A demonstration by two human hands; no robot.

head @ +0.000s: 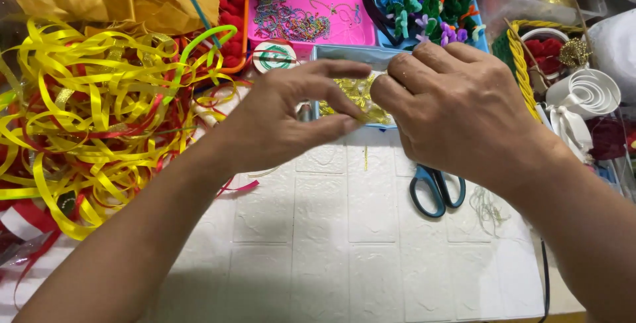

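Observation:
My left hand (286, 116) and my right hand (457, 104) meet over a white embossed work surface (331, 230). Thumb and forefinger of the left hand pinch a small gold piece (366, 116), and the fingertips of the right hand touch the same piece from the other side. Just behind the hands lies a light blue tray (344, 54) holding gold trimmings (354, 91). A thin gold strand hangs down from the pinched spot.
A tangle of yellow, red and green ribbons (93, 111) fills the left. Teal-handled scissors (436, 190) lie under my right wrist. Behind are a pink tray of chains (298, 8), a blue box of pipe-cleaner flowers (430, 1), red pom-poms (232, 25) and white ribbon rolls (586, 94).

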